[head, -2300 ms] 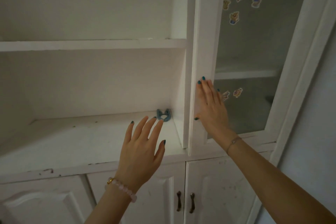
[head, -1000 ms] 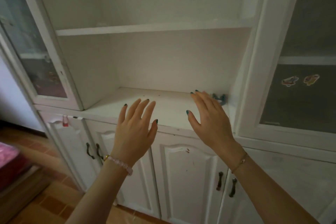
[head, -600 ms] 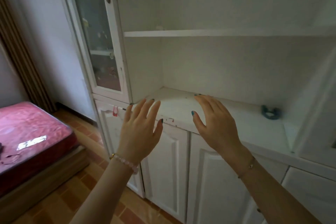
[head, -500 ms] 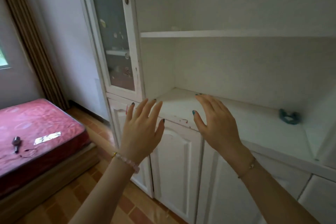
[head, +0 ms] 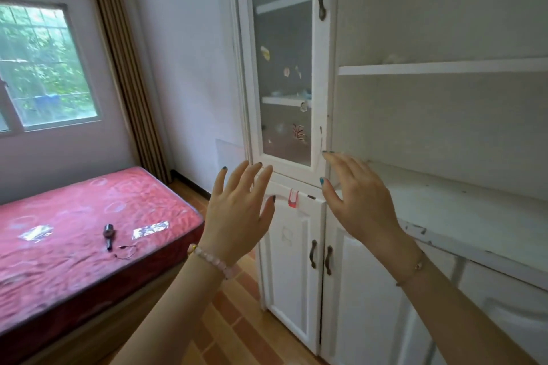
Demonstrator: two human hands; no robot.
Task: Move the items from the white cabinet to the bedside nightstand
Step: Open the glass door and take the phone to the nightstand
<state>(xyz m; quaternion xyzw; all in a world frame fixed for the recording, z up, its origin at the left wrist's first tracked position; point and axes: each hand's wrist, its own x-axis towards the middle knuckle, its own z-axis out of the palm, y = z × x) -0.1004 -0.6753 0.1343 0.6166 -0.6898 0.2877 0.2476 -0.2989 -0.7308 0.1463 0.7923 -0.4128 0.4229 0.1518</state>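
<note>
The white cabinet [head: 444, 210] fills the right half of the view, its open middle shelf bare where I see it. My left hand [head: 237, 216] and my right hand [head: 358, 201] are raised in front of it, fingers spread, holding nothing. The right hand hovers at the shelf's left front corner, by the closed glass door [head: 284, 68]. The small blue item seen earlier on the shelf is out of frame. No nightstand is in view.
A bed with a red mattress [head: 74, 240] stands at the left under a window [head: 38, 62]. A small dark object [head: 108, 235] and flat packets lie on it. A brown curtain [head: 127, 68] hangs in the corner. Tiled floor [head: 234, 332] runs between bed and cabinet.
My view has swung left from the cabinet's right side to the bed and window. The small blue item has left the frame. Both hands stay raised and empty.
</note>
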